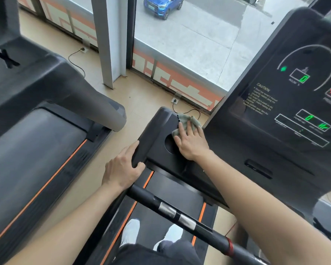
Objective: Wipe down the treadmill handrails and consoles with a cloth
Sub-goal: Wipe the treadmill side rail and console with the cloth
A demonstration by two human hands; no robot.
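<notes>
I stand on a black treadmill. Its console [287, 104] rises at the right with green digits lit. Left of it lies the flat black console tray [157, 142] with a round cup recess. My right hand [192, 142] presses a grey-green cloth [187, 120] flat onto the tray's far part, fingers straight on top of the cloth. My left hand [123, 167] grips the tray's left edge, thumb on the top, fingers down the outer side. A black handrail bar [182, 215] with silver sensor plates crosses below my arms.
A second treadmill [38, 131] stands to the left across a strip of tan floor [141, 100]. Floor sockets with black cables lie by the window [189, 44], which shows a street and a blue car. My white shoes rest on the belt [153, 222].
</notes>
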